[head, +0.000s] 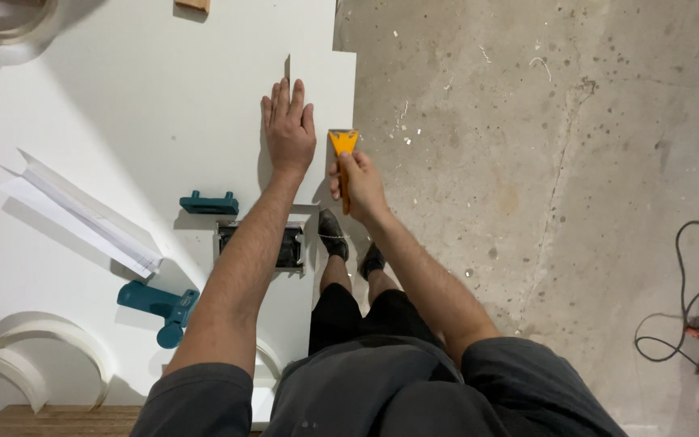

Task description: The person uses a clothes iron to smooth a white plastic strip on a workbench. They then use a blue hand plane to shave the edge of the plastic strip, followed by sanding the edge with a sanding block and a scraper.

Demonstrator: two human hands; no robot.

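My left hand lies flat, palm down, fingers together, on a large white panel near its right edge. My right hand grips the handle of an orange scraper, whose wide blade points away from me and sits against the panel's right edge, just right of my left hand. My legs and black shoes show below, standing beside the panel.
On the panel lie a teal handle piece, a teal power tool, a folded white strip and a dark square cut-out. Curved white trim pieces lie at lower left. Bare concrete floor spreads right, with black cables at the far right.
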